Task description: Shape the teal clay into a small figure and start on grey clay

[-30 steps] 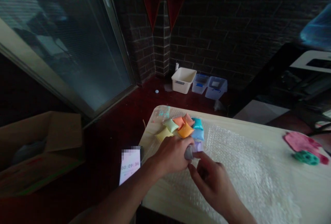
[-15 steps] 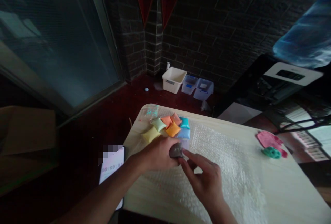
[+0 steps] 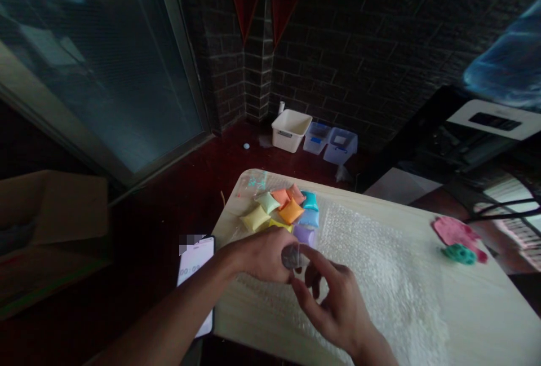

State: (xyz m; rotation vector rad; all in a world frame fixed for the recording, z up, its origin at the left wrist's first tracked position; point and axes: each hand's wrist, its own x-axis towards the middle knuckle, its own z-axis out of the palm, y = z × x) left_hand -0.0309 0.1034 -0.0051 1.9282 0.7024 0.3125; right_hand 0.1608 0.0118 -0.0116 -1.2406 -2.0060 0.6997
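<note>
In my left hand [image 3: 264,254] is a small dark grey packet [image 3: 290,256] with a clear edge, held above the table [image 3: 482,304]. The fingers of that hand are curled round it, partly out of sight. My right hand [image 3: 340,304] is at the packet's right side, index finger at the clear edge and thumb lower, with a gap between them. Just beyond my hands lie several pillow-shaped packets, among them an orange packet [image 3: 291,211], a purple packet [image 3: 304,234] and a blue packet [image 3: 309,218]. Under my right hand spreads bubble wrap [image 3: 376,264].
A phone [image 3: 196,264] showing a timer is at the table's left edge. Pink [image 3: 456,233] and green shaped pieces [image 3: 459,254] lie at the right. Beyond the table, a white bin [image 3: 289,139] and clear boxes [image 3: 339,149] stand on the floor. A cardboard box [image 3: 70,208] is at left.
The thumb and index finger of my right hand have spread apart beside the grey packet. The whole view has shifted slightly, and the purple packet shows more plainly.
</note>
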